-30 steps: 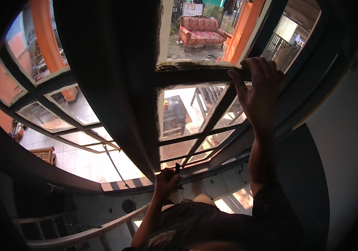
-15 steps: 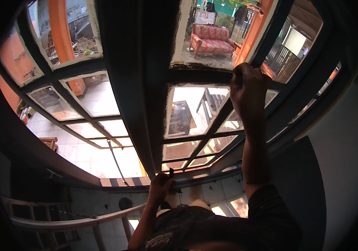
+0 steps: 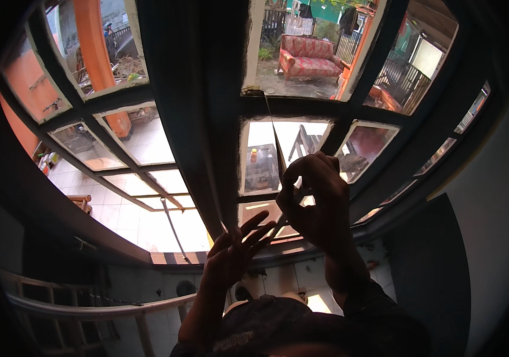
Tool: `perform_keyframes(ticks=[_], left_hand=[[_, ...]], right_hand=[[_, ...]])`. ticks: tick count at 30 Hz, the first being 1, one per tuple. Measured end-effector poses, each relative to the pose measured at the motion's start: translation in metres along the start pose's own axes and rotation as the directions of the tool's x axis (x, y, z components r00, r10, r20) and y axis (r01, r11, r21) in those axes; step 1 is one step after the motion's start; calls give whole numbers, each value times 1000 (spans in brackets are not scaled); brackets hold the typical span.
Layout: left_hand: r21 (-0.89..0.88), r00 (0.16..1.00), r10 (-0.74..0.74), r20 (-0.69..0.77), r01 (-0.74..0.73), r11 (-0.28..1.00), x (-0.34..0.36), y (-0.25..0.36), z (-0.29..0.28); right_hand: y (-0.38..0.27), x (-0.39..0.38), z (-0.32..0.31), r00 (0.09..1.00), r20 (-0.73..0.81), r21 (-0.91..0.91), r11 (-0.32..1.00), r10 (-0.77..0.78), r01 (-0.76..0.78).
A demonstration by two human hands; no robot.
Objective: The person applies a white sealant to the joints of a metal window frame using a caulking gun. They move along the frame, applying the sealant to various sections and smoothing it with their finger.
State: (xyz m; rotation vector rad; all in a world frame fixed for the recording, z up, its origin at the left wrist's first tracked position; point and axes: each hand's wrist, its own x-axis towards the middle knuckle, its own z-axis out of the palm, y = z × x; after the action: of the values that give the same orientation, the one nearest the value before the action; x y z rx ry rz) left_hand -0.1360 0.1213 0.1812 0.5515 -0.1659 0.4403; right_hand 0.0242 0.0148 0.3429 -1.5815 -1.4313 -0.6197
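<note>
Dim interior walls curved around a row of dark-framed windows, with sunlit tiles (image 3: 118, 214) beyond them. At the left an orange post (image 3: 91, 35) rose behind the panes, a slim metal stay (image 3: 174, 229) slanted across the bright opening, and a wooden rail (image 3: 88, 309) ran low in the shade. Further right, beside the foot of a broad dark upright (image 3: 189, 89), was the left hand (image 3: 228, 256), its fingers parted and reaching up and to the right, with no clear grip; whether they touched anything could not be told. Next came a thin strip (image 3: 276, 140), stretched in front of the window. Its upper end met the dark crossbar (image 3: 293, 107) near the lower left corner of an upper pane, and its lower end ran into the right hand (image 3: 323, 199), whose thumb and forefinger were pinched together on it. From those fingers the strip lay upward and slightly left; the right hand was the nearer, the left lower and apart from it. Its long axis was steep and looked nearly straight, the top leaning left, the bottom pointing down into the pinch. Behind the upper pane stood a red patterned sofa (image 3: 311, 58).
</note>
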Motion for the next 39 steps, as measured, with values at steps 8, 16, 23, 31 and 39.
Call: perform_keyframes(ticks=[8,16,23,31,39], left_hand=[[36,956,90,279,-104,994,101,23,40],[101,957,143,252,-173,980,74,39,50],[686,930,-342,133,163,710,19,45,-20],[487,916,-400,-33,365,794,-22,37,-56],[252,968,-203,-148,235,939,-27,53,-13]], right_hand=[[-28,-14,-6,1000,-3,183,983,30,-29],[-9,-24,-24,961,-184,197,966,204,-168],[36,-29,8,833,488,425,763,259,-487],[67,-71,79,752,648,564,741,-122,-366],[36,-80,55,832,540,414,821,126,-393]])
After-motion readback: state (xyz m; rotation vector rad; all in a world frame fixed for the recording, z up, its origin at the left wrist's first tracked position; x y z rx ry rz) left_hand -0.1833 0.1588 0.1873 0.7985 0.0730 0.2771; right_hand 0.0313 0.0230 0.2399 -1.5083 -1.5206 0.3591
